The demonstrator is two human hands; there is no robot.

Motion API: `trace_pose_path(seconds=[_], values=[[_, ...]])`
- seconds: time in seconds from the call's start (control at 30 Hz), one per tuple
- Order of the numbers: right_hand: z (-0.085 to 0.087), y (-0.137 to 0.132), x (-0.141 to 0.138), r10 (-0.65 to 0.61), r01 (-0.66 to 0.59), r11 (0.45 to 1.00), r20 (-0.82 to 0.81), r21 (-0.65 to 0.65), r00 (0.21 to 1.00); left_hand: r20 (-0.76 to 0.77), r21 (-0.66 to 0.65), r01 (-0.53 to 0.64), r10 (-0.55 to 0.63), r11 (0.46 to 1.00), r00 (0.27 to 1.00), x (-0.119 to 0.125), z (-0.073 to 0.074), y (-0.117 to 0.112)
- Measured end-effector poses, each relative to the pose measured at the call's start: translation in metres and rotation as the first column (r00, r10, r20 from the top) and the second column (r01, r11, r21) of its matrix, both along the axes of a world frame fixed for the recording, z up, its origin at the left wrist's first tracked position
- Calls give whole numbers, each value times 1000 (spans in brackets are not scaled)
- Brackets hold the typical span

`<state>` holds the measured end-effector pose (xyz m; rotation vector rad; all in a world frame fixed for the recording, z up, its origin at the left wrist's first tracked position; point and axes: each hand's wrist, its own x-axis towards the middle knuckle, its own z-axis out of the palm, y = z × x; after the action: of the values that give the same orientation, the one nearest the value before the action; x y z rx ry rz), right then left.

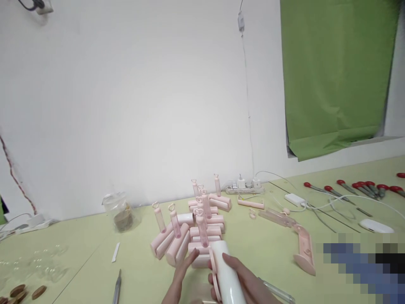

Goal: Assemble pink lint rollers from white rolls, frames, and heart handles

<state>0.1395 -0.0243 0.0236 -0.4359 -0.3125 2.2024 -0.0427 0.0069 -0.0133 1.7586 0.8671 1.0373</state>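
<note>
At the far left of the tabletop (88, 228), brown discs (39, 291) lie in front of clear bubbles (36, 267). A grey pen-like tool (117, 288) and a white strip (115, 252) come next, with a clear bag (122, 214) behind them. In the middle, pink cases (177, 245) lie clustered, slim tubes (175, 223) with looped tops standing among them. The left hand (181, 276) is near the cases' front, partly open, fingers stretched, holding nothing that shows. Just right of it, before the cases, the right hand (248, 280) is wrapped around a white cylinder (227, 270), a pink curved piece (214, 272) along its left side. Farther right are a power strip (245, 191), a bent pink part (305, 249), a white cable (367, 196) and red-ended tools (343, 185).
</note>
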Motion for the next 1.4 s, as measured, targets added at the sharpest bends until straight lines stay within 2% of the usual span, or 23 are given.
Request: trace_pose_path(seconds=[0.07, 0.13, 0.23, 0.33, 0.4, 0.5, 0.63, 0.7, 0.8, 0.93, 1.0, 1.1, 1.17, 1.2, 1.3, 1.4], values=[[-5, 0, -5, -3, 2, 1000, 16, 24, 1000, 76, 0, 41, -41, 999, 996, 15, 17, 0], [-8, 0, -7, -21, 20, 999, 42, 29, 999, 149, -61, 33, -23, 998, 989, 31, 28, 0], [-13, 1, -7, -46, 31, 994, 144, 103, 988, 323, -157, -41, 90, 987, 942, 45, 35, 3], [-21, 3, -5, -50, -5, 979, 263, 206, 964, 427, -204, -91, 172, 975, 888, 43, 37, 4], [-27, 5, -5, -11, -84, 962, 348, 258, 937, 377, -201, -51, 125, 978, 918, 37, 36, 3], [-36, 8, -6, 37, -191, 930, 437, 314, 899, 223, -197, 52, -7, 979, 975, 32, 34, -2], [-37, 6, -9, 39, -208, 913, 431, 352, 902, 155, -231, 73, -37, 970, 987, 35, 37, -13], [-35, 3, -9, 21, -199, 903, 423, 381, 906, 162, -250, 75, -35, 965, 986, 38, 37, -18], [-30, -1, -9, -32, -168, 898, 442, 406, 896, 226, -212, 96, -47, 973, 973, 42, 32, -24], [-16, -8, -6, -19, -172, 926, 499, 335, 866, 276, -192, 131, -74, 973, 958, 43, 22, -26], [-4, -11, -3, -23, -133, 948, 479, 290, 877, 221, -182, 76, -34, 980, 975, 41, 21, -25], [14, -13, 5, -152, 34, 953, 379, 300, 913, 167, -5, -173, 171, 985, 971, 36, 22, -21], [18, -11, 11, -240, 115, 932, 348, 343, 906, 194, 182, -339, 304, 923, 933, 33, 21, -19], [17, -9, 13, -267, 137, 924, 349, 356, 898, 206, 274, -384, 336, 882, 919, 31, 19, -18], [9, -4, 14, -289, 164, 923, 345, 348, 893, 169, 547, -381, 348, 746, 922, 27, 11, -16], [2, -3, 12, -287, 177, 921, 301, 346, 909, 57, 758, -253, 324, 602, 944, 24, 6, -15]])
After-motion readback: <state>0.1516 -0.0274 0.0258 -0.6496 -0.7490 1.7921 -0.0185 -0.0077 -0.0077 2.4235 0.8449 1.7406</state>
